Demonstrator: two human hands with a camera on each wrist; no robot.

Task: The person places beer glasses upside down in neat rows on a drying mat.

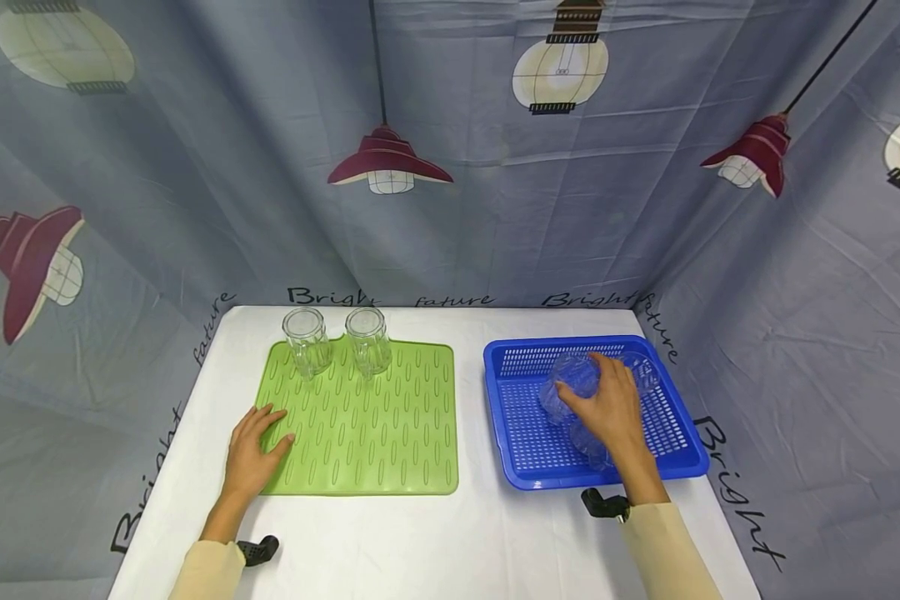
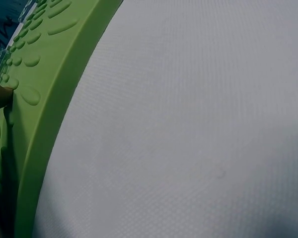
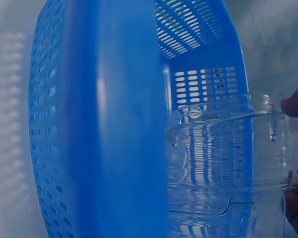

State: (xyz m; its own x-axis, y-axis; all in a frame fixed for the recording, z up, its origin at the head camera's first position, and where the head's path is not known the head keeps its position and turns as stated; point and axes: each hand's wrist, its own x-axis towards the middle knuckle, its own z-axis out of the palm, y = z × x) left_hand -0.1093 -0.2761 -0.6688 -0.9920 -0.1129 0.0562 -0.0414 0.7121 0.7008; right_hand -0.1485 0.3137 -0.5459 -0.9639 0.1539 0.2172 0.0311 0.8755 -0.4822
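Observation:
My right hand [image 1: 611, 404] is over the blue plastic basket [image 1: 521, 479], thumb and fingers spread around a clear glass [image 1: 573, 375] lying in it. In the right wrist view, its fingertips [image 3: 295, 103] meet the end of a clear glass [image 3: 213, 144]. Another glass [image 1: 588, 446] lies nearer the front of the basket, and one more [image 1: 640, 371] is partly hidden behind the hand. On the left, my left hand [image 1: 251, 454] rests at the edge of the green ridged mat [image 1: 375, 425] with its fingers loosely extended, holding nothing.
Two clear glasses [image 1: 309, 342] stand upside down side by side at the mat's back left. Mat and basket sit on a white-covered table [image 1: 420, 542]. A grey-blue curtain [image 1: 457, 242] printed with lamps encloses the back and sides.

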